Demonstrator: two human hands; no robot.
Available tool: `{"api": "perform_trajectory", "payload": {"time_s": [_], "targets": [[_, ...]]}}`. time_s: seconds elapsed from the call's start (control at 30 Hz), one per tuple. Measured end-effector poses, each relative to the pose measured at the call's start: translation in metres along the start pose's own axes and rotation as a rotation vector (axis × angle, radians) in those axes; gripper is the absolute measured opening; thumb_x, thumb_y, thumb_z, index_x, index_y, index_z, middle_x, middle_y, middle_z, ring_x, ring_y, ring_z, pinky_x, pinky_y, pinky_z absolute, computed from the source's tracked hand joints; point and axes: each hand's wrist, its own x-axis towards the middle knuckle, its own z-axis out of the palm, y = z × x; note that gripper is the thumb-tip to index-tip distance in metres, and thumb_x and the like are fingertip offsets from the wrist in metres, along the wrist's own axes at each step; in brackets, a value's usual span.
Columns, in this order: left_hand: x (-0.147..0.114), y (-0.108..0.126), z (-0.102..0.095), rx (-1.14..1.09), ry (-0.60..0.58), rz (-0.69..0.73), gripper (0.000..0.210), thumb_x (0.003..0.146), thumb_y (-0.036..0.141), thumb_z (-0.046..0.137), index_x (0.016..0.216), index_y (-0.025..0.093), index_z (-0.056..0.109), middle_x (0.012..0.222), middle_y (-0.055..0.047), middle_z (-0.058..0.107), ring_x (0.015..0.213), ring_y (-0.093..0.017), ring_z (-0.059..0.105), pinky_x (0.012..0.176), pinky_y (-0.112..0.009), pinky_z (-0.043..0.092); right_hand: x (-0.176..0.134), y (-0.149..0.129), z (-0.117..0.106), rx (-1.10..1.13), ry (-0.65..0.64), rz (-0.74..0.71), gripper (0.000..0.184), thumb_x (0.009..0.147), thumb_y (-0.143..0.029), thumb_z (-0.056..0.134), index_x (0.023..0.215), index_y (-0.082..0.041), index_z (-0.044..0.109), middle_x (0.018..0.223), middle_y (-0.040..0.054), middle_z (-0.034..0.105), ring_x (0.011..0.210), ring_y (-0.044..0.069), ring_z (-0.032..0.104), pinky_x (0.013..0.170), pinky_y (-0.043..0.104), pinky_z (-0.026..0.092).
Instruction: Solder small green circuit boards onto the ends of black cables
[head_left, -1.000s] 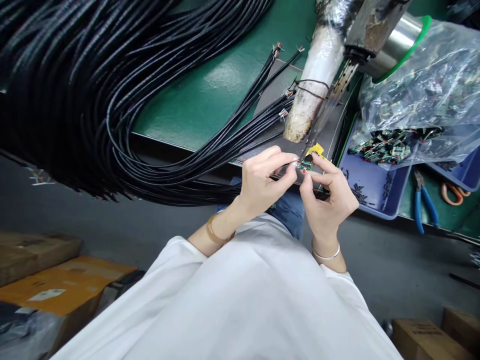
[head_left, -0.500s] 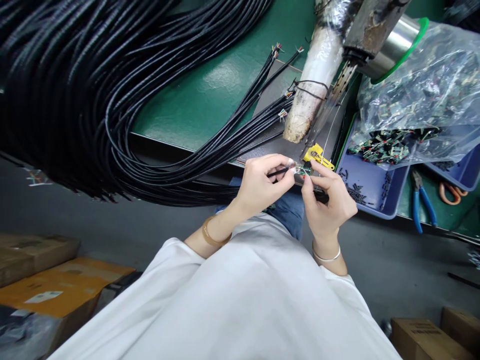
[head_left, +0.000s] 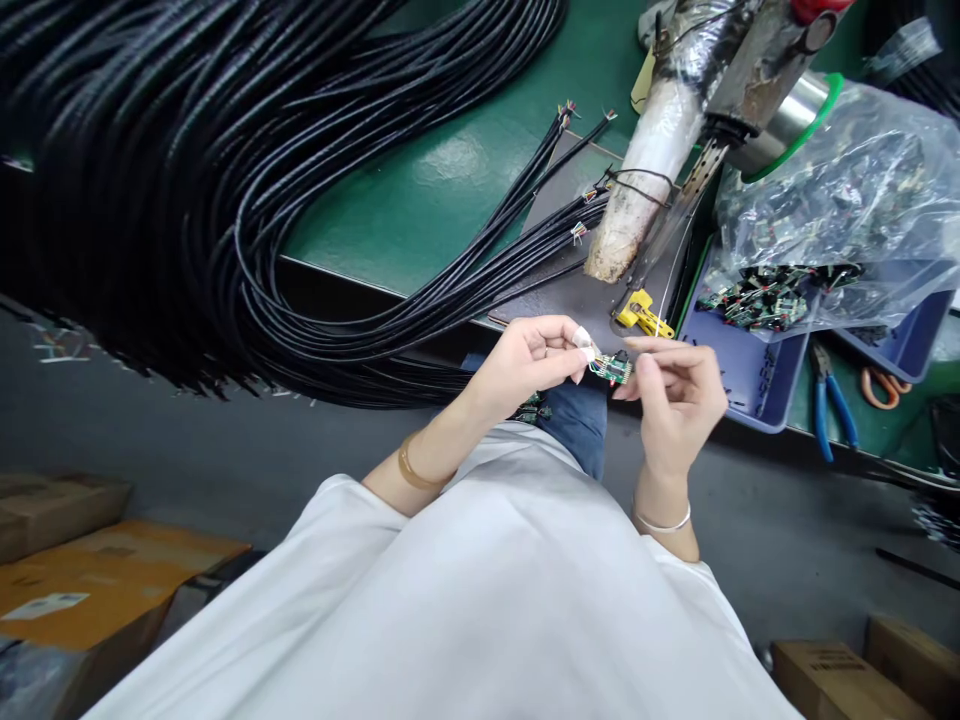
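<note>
My left hand [head_left: 529,355], with white covers on two fingertips, is closed in a pinch. From it come thin coloured wires [head_left: 592,366] that meet a small green circuit board [head_left: 613,369]; the black cable behind them is hidden by the hand. Just right of the board is my right hand [head_left: 679,390], its fingers bent and apart, the fingertips very close to the board's edge. A thin pale wire [head_left: 670,275] runs down to the right index finger; whether the two touch is unclear. Beyond the hands lies a yellow tool [head_left: 643,314] below a soldering iron [head_left: 661,235].
Bundled black cables [head_left: 360,335] cover the left side, their stripped ends on a dark board [head_left: 551,290]. A metal spool [head_left: 795,115], a plastic bag [head_left: 840,190] of circuit boards, a blue tray [head_left: 784,400] and blue-handled pliers [head_left: 832,400] are at right.
My right hand has moved right, off the circuit board, and its fingers have opened. The circuit board has shifted slightly down and right with my left hand. The whole view has shifted a little.
</note>
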Motion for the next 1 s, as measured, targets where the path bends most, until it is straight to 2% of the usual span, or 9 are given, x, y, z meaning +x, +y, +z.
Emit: {"api": "perform_trajectory", "payload": {"time_s": [0.07,0.17,0.3,0.5,0.67,0.77,0.87,0.93,1.0], "targets": [[-0.001,0.0,0.001,0.003,-0.046,-0.012,0.019,0.073,0.027,0.079,0.076,0.015,0.064,0.058,0.002,0.062,0.045,-0.003,0.045,0.042,-0.017,0.029,0.004,-0.008,-0.006,-0.159,0.062,-0.156,0.003,0.091,-0.022,0.066,0.088,-0.022,0.065,0.087,-0.0006,0.069,0.061,0.009,0.062,0.051,0.022,0.051],[-0.001,-0.002,0.001,0.018,-0.119,-0.038,0.021,0.07,0.025,0.081,0.075,0.014,0.064,0.06,0.002,0.062,0.05,-0.004,0.05,0.045,-0.016,0.034,0.007,-0.02,-0.013,-0.368,-0.094,-0.29,0.013,0.091,-0.02,0.067,0.099,-0.027,0.073,0.079,-0.0014,0.065,0.068,0.011,0.06,0.058,0.025,0.05],[0.002,-0.004,0.0,0.016,-0.178,-0.081,0.024,0.071,0.029,0.081,0.073,0.014,0.063,0.058,0.002,0.06,0.046,-0.002,0.043,0.043,-0.016,0.028,0.008,-0.023,-0.016,-0.447,-0.335,-0.318,0.024,0.094,-0.019,0.062,0.114,-0.03,0.072,0.084,-0.0015,0.063,0.069,0.009,0.059,0.058,0.023,0.045],[0.007,-0.008,-0.004,-0.064,-0.066,-0.106,0.026,0.072,0.033,0.081,0.077,0.015,0.062,0.057,0.003,0.056,0.042,-0.001,0.033,0.039,-0.017,0.016,0.003,-0.013,-0.019,-0.436,-0.312,-0.301,0.02,0.094,-0.02,0.063,0.109,-0.028,0.074,0.084,-0.0008,0.067,0.071,0.01,0.063,0.06,0.023,0.048],[0.009,-0.009,0.0,0.002,0.028,-0.004,0.02,0.072,0.029,0.078,0.074,0.015,0.063,0.056,0.004,0.054,0.045,-0.003,0.039,0.04,-0.016,0.022,-0.002,-0.002,-0.023,-0.284,0.054,-0.314,0.031,0.094,-0.021,0.061,0.119,-0.036,0.072,0.07,-0.0044,0.07,0.054,0.011,0.063,0.052,0.026,0.048],[0.011,-0.01,0.005,0.091,0.12,0.13,0.018,0.07,0.025,0.077,0.075,0.014,0.064,0.063,0.002,0.06,0.053,-0.004,0.049,0.047,-0.016,0.036,0.001,0.005,-0.022,-0.149,0.351,-0.382,0.023,0.095,-0.032,0.058,0.109,-0.031,0.077,0.046,-0.0067,0.049,0.033,0.009,0.04,0.037,0.026,0.029],[0.013,-0.012,0.008,0.202,0.188,0.243,0.014,0.071,0.023,0.075,0.075,0.015,0.064,0.067,0.002,0.062,0.059,-0.006,0.054,0.055,-0.016,0.044,0.006,0.008,-0.018,0.043,0.516,-0.446,0.025,0.093,-0.039,0.056,0.103,-0.027,0.075,0.044,-0.0083,0.039,0.029,0.006,0.02,0.034,0.026,0.014],[0.013,-0.015,0.01,0.277,0.222,0.309,0.012,0.072,0.021,0.073,0.074,0.015,0.063,0.068,0.002,0.06,0.061,-0.006,0.055,0.059,-0.017,0.046,0.008,0.008,-0.014,0.097,0.528,-0.403,0.022,0.09,-0.033,0.06,0.109,-0.028,0.069,0.051,-0.0083,0.052,0.029,0.006,0.029,0.032,0.024,0.016],[0.012,-0.017,0.012,0.345,0.259,0.359,0.009,0.075,0.021,0.071,0.075,0.015,0.063,0.069,0.003,0.06,0.062,-0.006,0.056,0.06,-0.017,0.046,0.007,0.008,-0.011,0.063,0.499,-0.335,0.026,0.092,-0.025,0.06,0.118,-0.03,0.062,0.069,-0.0061,0.069,0.04,0.008,0.054,0.036,0.021,0.035]]}}
